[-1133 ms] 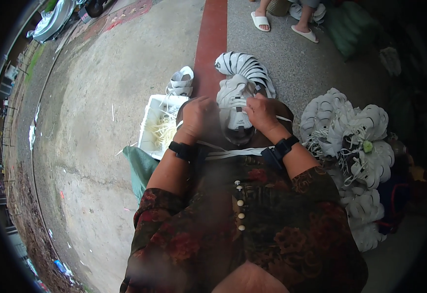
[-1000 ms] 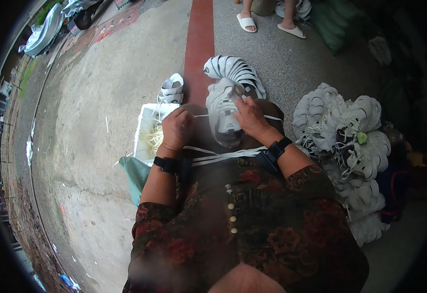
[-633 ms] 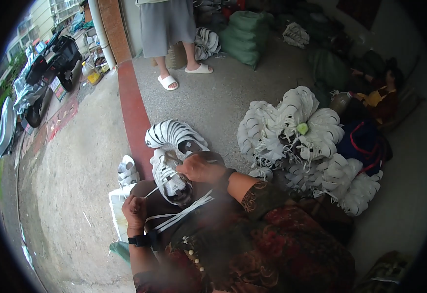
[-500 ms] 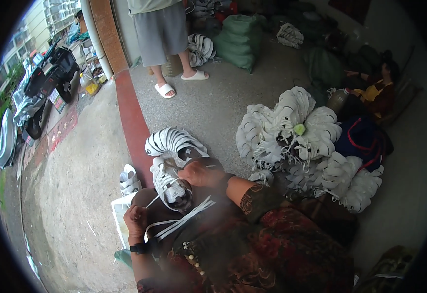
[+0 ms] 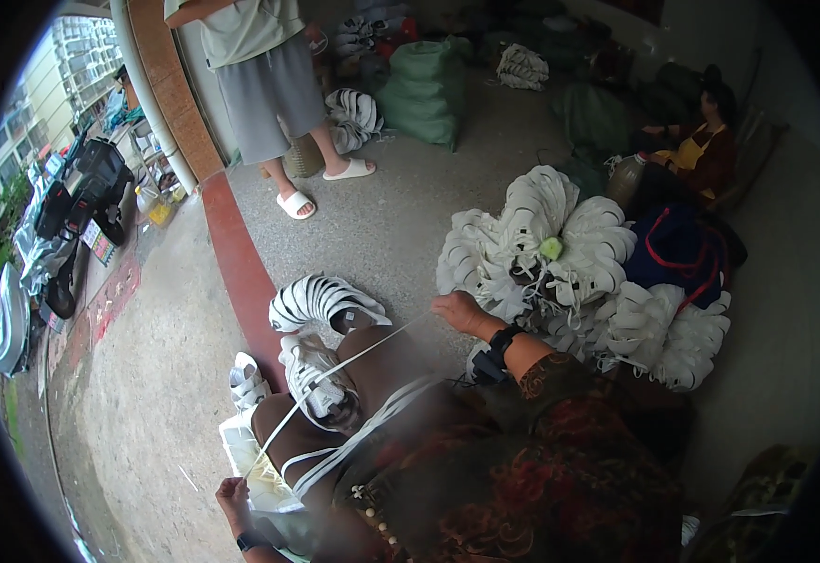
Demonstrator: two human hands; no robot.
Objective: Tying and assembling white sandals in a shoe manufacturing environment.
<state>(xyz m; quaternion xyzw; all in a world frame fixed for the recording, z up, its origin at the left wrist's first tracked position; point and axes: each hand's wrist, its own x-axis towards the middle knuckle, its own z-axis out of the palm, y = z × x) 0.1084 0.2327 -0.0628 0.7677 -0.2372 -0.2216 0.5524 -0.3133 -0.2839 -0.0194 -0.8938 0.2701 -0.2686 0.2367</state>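
White cord point(image 5: 353, 361) ran taut between your two hands, stretched in a long slant across your knees. Your right hand point(image 5: 459, 311) was out to the side, up near the big heap of white shoe pieces point(image 5: 560, 263), its grip pinched shut on the upper end of the cord. Your left hand point(image 5: 232, 494) was low at the bottom edge of the view, closed on the lower end, with a dark band on that wrist. On your lap, under the cord, lay a white sandal piece point(image 5: 314, 385), and several flat white straps point(image 5: 372, 427) trailed from it toward your body. Just past your knees a fanned stack of white pieces point(image 5: 321, 302) sat on the concrete floor point(image 5: 147, 394), touching the red painted stripe point(image 5: 236, 272). A single white sandal point(image 5: 245, 383) lay beside your left knee, next to a white tray point(image 5: 241, 450) that your leg partly hid. Further off, a person in grey shorts point(image 5: 269, 84) and white slippers stood by the stripe, green sacks point(image 5: 424, 89) were piled behind, and another person point(image 5: 701, 141) sat at the far right.
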